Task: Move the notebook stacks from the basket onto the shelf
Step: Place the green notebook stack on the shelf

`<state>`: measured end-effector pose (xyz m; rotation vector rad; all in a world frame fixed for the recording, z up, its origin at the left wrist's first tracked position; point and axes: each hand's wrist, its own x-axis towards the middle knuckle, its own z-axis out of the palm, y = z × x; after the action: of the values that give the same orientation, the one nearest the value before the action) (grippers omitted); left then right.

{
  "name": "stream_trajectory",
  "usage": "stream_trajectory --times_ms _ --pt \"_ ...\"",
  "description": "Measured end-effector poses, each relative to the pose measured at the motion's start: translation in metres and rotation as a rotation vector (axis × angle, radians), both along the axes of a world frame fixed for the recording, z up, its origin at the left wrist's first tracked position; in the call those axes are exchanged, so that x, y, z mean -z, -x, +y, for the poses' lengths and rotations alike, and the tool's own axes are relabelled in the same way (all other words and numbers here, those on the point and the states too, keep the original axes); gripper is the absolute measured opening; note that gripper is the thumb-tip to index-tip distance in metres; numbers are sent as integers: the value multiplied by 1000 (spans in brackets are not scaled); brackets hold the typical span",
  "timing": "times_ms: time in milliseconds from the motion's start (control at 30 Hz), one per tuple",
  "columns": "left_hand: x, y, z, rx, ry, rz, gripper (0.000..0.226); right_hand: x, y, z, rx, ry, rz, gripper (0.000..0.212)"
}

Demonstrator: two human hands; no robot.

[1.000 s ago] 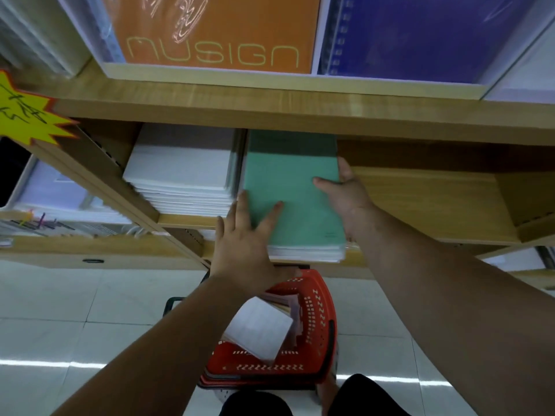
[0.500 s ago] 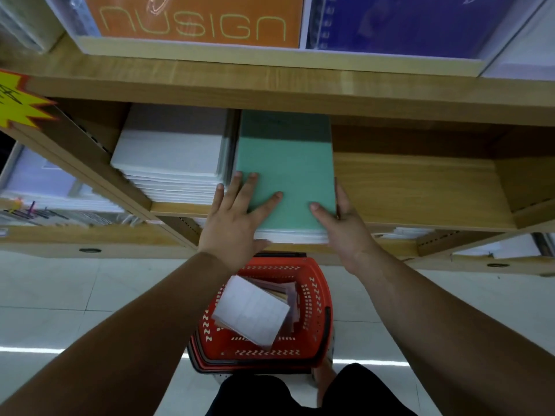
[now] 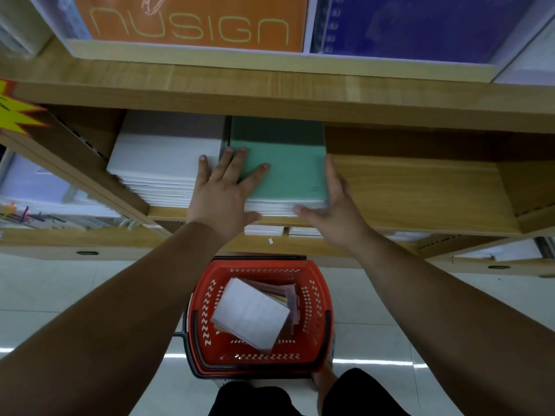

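Note:
A green-covered notebook stack (image 3: 288,169) lies on the wooden shelf (image 3: 414,190), right beside a white notebook stack (image 3: 162,163). My left hand (image 3: 225,190) lies flat with spread fingers across the seam between the two stacks. My right hand (image 3: 333,214) presses with straight fingers against the green stack's right side and front corner. Below, on the floor, a red basket (image 3: 318,310) holds more notebooks (image 3: 252,316), a white-covered one on top.
The shelf board to the right of the green stack is bare wood. An upper shelf (image 3: 270,85) carries orange and blue notebooks. A slanted divider (image 3: 90,163) bounds the compartment on the left. A lower shelf holds more stationery.
The green stack has slid deeper into the shelf. My right hand moved from its top to its right front corner; my left hand shifted left onto the seam with the white stack.

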<state>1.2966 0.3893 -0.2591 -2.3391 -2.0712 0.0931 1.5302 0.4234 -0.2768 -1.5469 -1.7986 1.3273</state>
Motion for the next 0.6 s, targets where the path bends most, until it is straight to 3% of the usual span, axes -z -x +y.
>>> stream_trajectory --times_ms 67,133,333,433,600 --pt "2 3 -2 3 0 18 97 6 -3 -4 -108 -89 -235 119" --pt "4 4 1 14 7 64 97 9 4 -2 -142 -193 -385 116" --pt "3 10 29 -1 10 154 96 13 22 27 -138 -328 -608 106" --pt "2 12 30 5 3 162 93 15 24 27 -141 -354 -638 103" --pt "2 13 26 2 -46 120 92 13 19 19 -60 -361 -534 95"
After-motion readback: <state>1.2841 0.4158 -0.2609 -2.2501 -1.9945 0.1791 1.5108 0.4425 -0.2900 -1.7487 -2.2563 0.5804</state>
